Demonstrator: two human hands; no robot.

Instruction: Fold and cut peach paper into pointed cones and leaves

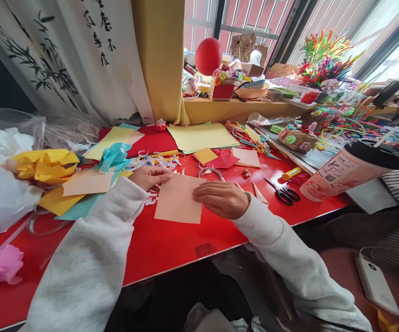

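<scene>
A square sheet of peach paper (177, 203) is held between my two hands, over the red table. My left hand (150, 177) pinches its upper left corner. On the right edge, my right hand (222, 198) grips it with the fingers laid across the front; its thumb is hidden behind the sheet. Scissors with black handles (287, 196) lie to the right of my right hand, near some cut peach paper pieces (259, 193). Behind the sheet are a roll of clear tape (211, 173) and white paper scraps (152, 159).
Coloured sheets (204, 137) lie at the back of the red table (171, 251). A lidded pink cup (341, 173) leans at the right. Crumpled yellow paper (45, 166) and a plastic bag (2, 198) sit left. A power bank (375, 283) rests on a stool.
</scene>
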